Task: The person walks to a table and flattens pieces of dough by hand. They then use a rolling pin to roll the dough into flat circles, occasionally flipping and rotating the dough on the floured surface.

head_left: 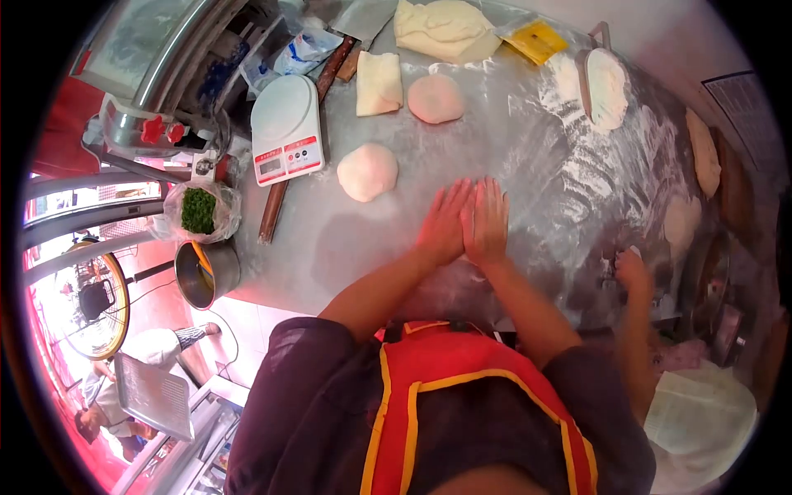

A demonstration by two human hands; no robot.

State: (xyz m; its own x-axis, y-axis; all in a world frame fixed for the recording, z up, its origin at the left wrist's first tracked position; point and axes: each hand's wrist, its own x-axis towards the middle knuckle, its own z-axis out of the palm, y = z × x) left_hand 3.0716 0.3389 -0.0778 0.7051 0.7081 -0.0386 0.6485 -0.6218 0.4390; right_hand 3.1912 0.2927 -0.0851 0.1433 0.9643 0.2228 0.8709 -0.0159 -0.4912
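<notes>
Side by side near the middle of the metal table, my left hand and my right hand lie palms down with fingers stretched out, their inner edges touching. What is under the palms is mostly hidden; a bit of something pale shows between them. A round ball of dough sits up and left of my left hand. Farther back are a second, pinkish dough ball and a folded rectangular dough piece. A large dough mass rests at the back edge.
A white scale stands at the left, partly over a brown rod. Beyond the left edge are a bag of chopped greens and a metal pot. Flour lies at the right. Another person's hand is at the right front.
</notes>
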